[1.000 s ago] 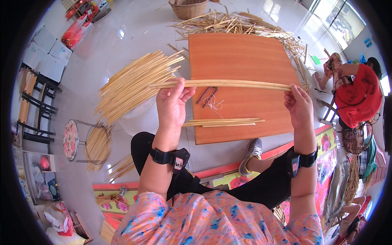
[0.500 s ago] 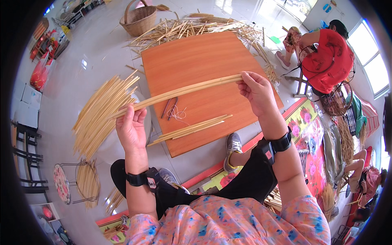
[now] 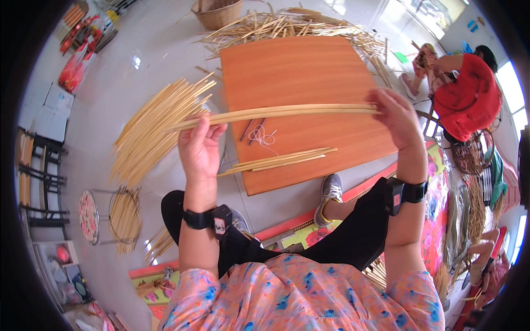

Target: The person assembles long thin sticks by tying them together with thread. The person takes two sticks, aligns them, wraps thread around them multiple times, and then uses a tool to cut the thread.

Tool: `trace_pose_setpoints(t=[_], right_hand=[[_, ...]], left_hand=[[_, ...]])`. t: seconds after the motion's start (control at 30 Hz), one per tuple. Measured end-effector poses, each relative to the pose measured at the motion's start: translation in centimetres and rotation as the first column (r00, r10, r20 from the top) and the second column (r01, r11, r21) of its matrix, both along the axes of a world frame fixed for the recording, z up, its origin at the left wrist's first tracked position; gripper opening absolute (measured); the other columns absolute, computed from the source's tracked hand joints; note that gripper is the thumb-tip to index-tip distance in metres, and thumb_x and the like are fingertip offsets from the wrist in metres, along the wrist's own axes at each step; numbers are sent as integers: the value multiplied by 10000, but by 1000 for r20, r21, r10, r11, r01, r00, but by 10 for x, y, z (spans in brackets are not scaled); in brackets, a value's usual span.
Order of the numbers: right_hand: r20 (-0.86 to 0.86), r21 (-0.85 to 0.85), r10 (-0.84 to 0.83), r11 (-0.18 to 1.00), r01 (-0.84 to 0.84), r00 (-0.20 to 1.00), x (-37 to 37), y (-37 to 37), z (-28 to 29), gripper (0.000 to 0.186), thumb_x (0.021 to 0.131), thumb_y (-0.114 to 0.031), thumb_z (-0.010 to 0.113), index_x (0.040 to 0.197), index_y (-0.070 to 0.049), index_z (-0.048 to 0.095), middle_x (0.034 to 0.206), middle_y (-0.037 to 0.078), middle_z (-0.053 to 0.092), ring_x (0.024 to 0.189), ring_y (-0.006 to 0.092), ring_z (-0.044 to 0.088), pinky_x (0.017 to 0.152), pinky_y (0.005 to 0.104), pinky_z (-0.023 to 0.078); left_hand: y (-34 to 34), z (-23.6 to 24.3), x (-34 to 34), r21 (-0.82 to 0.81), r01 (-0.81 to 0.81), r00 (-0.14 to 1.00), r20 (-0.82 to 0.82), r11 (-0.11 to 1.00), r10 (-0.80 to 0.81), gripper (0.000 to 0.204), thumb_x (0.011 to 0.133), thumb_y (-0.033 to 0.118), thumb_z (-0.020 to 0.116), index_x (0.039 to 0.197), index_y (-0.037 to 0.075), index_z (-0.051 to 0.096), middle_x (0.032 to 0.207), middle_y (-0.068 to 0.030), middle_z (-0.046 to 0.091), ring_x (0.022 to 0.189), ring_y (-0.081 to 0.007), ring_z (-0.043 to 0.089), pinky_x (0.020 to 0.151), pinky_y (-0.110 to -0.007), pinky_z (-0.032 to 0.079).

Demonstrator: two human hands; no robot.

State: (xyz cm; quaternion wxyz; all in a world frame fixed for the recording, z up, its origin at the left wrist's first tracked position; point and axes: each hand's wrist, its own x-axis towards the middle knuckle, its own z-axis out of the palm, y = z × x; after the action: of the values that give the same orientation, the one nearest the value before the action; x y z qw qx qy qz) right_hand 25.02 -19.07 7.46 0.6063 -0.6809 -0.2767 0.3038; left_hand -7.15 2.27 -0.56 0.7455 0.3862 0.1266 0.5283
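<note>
A few long pale bamboo-like strips (image 3: 287, 110) stretch between my hands over an orange wooden board (image 3: 298, 71). My left hand (image 3: 200, 143) grips their left end with thumb and fingers. My right hand (image 3: 396, 117), slightly blurred, has its fingers closed round the right end, a little higher. On the board below lie a dark metal hand tool (image 3: 247, 129), tangled white string (image 3: 264, 137) and several loose strips (image 3: 281, 160) near its front edge. A large fanned pile of strips (image 3: 152, 129) is at the left of the board.
Scattered strips (image 3: 298, 25) and a woven basket (image 3: 216, 12) lie beyond the board. A round stool (image 3: 88, 215) and stacked chairs (image 3: 44, 182) stand left. A co-worker in red (image 3: 466, 96) sits at the right; another person (image 3: 491, 259) is lower right.
The view swung and partly returned. The strips, held in both hands throughout, tilted more half a second ago and are now closer to level, with my right hand blurred.
</note>
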Motion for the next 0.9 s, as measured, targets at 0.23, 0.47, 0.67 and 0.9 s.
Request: trace_pose_setpoints(t=[0.23,0.47,0.67,0.9], right_hand=[[469,-95,32,995,14,882,-28,24,-7,196,968,-180,563,1024,-29,675,910,9,676,842,83,611,772,229,459],[542,-274,403,914,-297,737,-97,49,-18,204,918,-181,586,947,3,669,702,125,631,624,211,604,604,312,481],[383,-372,591,802,-467,710,-105,57,-19,221,935,-177,558,917,14,667,638,102,595,558,189,536,551,331,442],[336,-371,631,771,-517,699,-102,59,-24,211,944,-177,568,962,7,670,668,76,616,584,167,548,568,312,449]], left_hand=[[-25,-1,17,19,99,992,-86,995,-97,89,921,74,639,985,14,657,911,-86,672,838,-188,686,772,-313,592],[-41,-6,30,-16,158,980,-115,987,-159,85,909,57,655,977,6,662,891,-77,673,821,-177,687,766,-339,613],[-41,-6,29,-21,150,981,-124,989,-151,87,908,64,660,970,3,666,874,-70,669,815,-161,680,757,-333,616],[-41,-8,29,-45,149,978,-140,988,-154,87,907,79,667,959,10,674,861,-64,669,796,-147,671,743,-322,613]])
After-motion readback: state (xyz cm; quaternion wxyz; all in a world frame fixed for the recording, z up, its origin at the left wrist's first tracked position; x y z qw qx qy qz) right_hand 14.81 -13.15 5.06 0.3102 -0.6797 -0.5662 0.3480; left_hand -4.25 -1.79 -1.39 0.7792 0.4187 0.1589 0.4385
